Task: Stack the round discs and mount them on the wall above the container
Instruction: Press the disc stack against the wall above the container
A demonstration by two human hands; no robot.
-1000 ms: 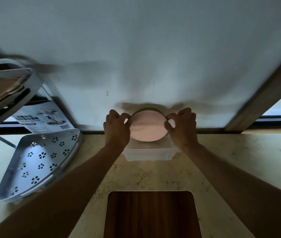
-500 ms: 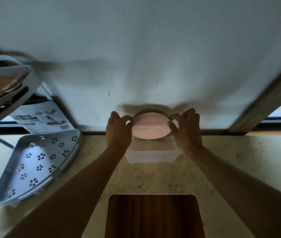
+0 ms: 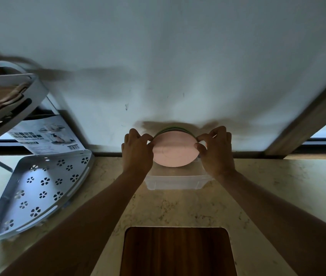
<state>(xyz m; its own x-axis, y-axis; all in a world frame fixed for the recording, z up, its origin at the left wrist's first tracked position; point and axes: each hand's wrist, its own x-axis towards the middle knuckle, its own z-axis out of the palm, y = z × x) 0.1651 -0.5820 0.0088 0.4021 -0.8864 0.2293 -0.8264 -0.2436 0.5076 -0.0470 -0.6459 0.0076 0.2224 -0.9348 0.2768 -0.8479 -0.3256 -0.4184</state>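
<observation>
A folded paper sheet (image 3: 44, 136) leans by the wall at the left. It has a barcode and small pictures of a rack, but the words on it are too blurry to read.

The stack of discs (image 3: 175, 148) is round and flat. The front disc is smooth and pink, and thin green edges peek out behind its top. The stack is held up against the white wall (image 3: 178, 56), just above a clear plastic box (image 3: 175, 181) (the box sits on the counter, close to the wall).

The left hand (image 3: 137, 151) pinches the left edge of the stack with its fingers curled close. The right hand (image 3: 216, 150) pinches the right edge the same way.

The counter (image 3: 277, 186) looks like pale stone with little dark specks. A dark wooden board (image 3: 177, 251) with round corners lies near the bottom. At the left is a gray metal shelf (image 3: 38, 188) shaped like a corner piece, with little flower holes cut in it. A brown wooden frame (image 3: 307, 118) slants down the right side. The room is dim.
</observation>
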